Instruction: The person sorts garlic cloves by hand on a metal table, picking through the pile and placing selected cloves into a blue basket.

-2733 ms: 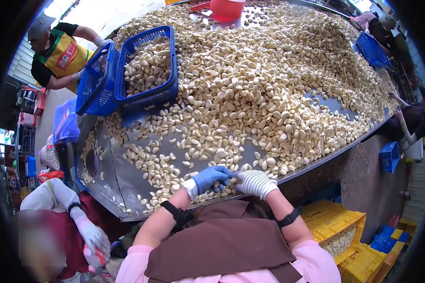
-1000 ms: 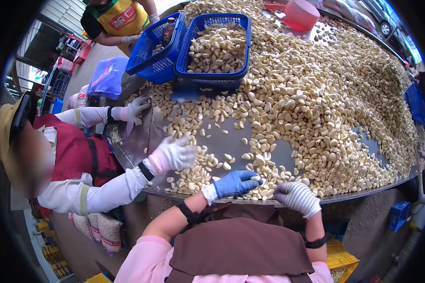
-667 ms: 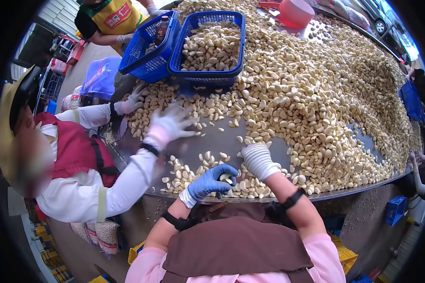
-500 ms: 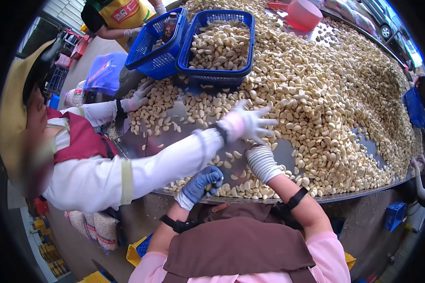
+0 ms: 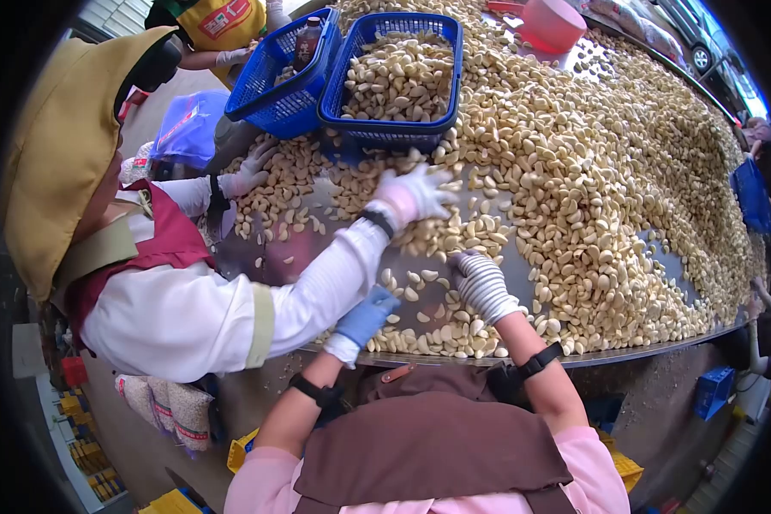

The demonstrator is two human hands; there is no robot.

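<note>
Cloves (image 5: 565, 206), loose: I judge them light, firm, slippery; hold across the broad middle. Left hand (image 5: 368, 317), right hand (image 5: 482, 284): fingers spread or pinching, I cannot tell.

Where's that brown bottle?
In the head view, the brown bottle is near the top, left of centre, inside a blue basket just left of the second basket holding pale pieces.

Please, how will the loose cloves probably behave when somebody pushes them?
The cloves will probably slide easily, because they lie loose on a smooth-looking metal table. Their curved, uneven shapes suggest rocking more than rolling far. Where heaped, they may tumble over one another.
</note>
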